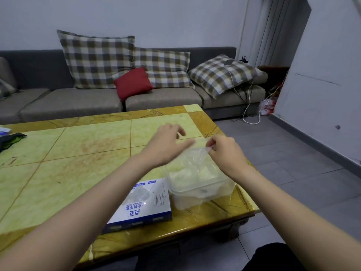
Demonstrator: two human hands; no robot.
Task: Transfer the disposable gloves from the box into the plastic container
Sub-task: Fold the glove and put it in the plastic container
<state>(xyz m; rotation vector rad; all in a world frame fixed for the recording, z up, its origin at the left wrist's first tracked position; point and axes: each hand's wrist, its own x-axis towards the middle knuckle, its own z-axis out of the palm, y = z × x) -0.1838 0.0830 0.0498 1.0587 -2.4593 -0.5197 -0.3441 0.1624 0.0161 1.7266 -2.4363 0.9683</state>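
Observation:
The white and blue glove box (145, 204) lies flat near the table's front edge, partly under my left forearm. Right of it stands the clear plastic container (203, 189) with pale gloves heaped inside. My right hand (224, 151) pinches a thin transparent glove (195, 155) that hangs down over the container. My left hand (168, 145) hovers just left of the glove with fingers stretched out and blurred; whether it touches the glove is unclear.
The yellow-green tiled table (78, 153) has a brown border, and the container sits close to its right edge. A dark green item (9, 139) lies at the far left. A grey sofa with checked cushions (95, 61) stands behind.

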